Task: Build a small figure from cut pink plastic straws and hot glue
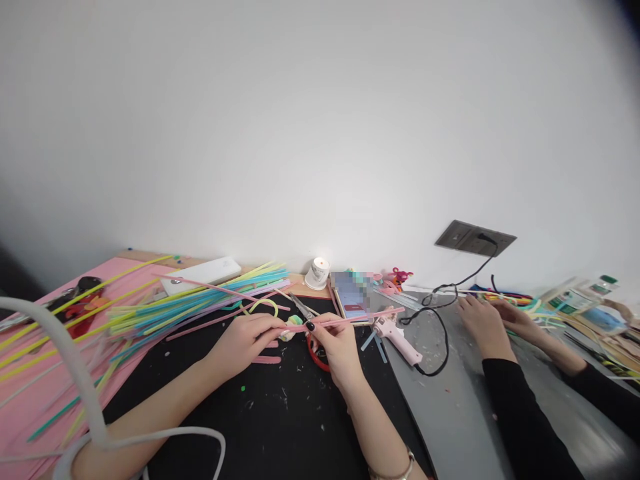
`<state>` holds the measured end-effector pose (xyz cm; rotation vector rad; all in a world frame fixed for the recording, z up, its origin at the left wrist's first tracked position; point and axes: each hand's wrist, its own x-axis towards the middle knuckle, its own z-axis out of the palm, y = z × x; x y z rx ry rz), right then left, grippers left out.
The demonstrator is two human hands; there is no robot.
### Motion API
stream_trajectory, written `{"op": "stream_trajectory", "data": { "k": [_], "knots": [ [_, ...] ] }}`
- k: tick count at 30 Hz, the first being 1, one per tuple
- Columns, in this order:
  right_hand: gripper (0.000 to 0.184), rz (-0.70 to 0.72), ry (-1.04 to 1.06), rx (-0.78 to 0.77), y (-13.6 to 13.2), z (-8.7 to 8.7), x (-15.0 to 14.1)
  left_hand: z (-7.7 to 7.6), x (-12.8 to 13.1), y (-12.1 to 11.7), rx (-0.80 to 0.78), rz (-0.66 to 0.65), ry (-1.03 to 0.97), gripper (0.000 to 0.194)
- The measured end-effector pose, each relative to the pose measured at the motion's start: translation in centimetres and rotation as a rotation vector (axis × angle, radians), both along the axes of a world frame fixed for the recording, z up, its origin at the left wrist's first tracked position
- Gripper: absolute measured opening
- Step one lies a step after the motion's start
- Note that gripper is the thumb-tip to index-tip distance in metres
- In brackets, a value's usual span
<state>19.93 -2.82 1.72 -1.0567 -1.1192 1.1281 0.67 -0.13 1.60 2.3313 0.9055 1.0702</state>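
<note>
My left hand (255,337) pinches a pink pipe cleaner (373,317) near the middle of the black mat (270,413). Close beside it, my right hand (337,343) is closed on the same pink strand, which sticks out to the right past my fingers. It looks like more than one strand lying together, but I cannot count them. Scissors (302,307) with red handles lie partly hidden behind my right hand. A small pale yellow, white and green piece (291,328) shows between the hands. Short pink pieces (267,360) rest on the mat below my left hand.
Many coloured pipe cleaners (200,303) are heaped at left over pink paper (113,393). A paper cup (317,274), phone (353,293) and corded pink glue gun (400,341) stand behind and right. Another person's hands (485,327) work farther right. A white cable (75,360) arcs front left.
</note>
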Motion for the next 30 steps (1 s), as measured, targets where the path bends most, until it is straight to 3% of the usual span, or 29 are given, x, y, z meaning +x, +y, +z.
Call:
{"op": "stream_trajectory", "data": {
  "k": [6, 13, 17, 24, 30],
  "knots": [
    [0.018, -0.015, 0.002, -0.005, 0.0, -0.1, 0.0, -0.4, -0.1, 0.2, 0.077, 0.012, -0.005, 0.019],
    [0.02, -0.031, 0.002, 0.003, 0.1, -0.2, -0.1, -0.4, 0.1, 0.1, 0.046, 0.028, -0.05, 0.018],
    [0.02, -0.043, 0.023, 0.028, 0.0, -0.5, -0.2, 0.1, 0.3, -0.4, -0.047, 0.02, -0.094, 0.016],
    [0.021, -0.012, 0.044, 0.002, -0.3, -0.9, -0.7, -0.1, 0.3, -1.0, -0.384, -0.067, -0.124, 0.021],
    [0.019, -0.013, 0.034, -0.01, -0.3, -0.8, -0.9, -0.3, 0.4, -0.9, -0.413, -0.039, -0.184, 0.023]
  ]
}}
